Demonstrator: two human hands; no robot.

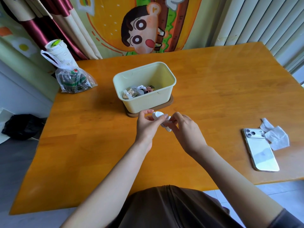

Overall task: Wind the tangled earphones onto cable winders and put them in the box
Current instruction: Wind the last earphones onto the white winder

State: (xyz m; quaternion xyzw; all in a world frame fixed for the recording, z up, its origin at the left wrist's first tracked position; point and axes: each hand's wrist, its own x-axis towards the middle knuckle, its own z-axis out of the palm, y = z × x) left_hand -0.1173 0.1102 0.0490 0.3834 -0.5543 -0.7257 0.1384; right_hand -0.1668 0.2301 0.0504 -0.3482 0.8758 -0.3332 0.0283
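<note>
Orange-stained wood forms the table [213, 96], set before a cartoon-print curtain [139, 22]. A pale yellow box [144, 104] on it holds wound earphones [139, 92]; a phone [259, 150] lies to the right. Just before the box, the left hand [146, 127] and right hand [187, 130] pinch a white cable winder [157, 114], fingers curled on it.

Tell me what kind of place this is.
Most likely a room in a home: a wooden table with a phone and crumpled tissue lying on it, and a cartoon fabric hanging and satin curtains behind.
</note>
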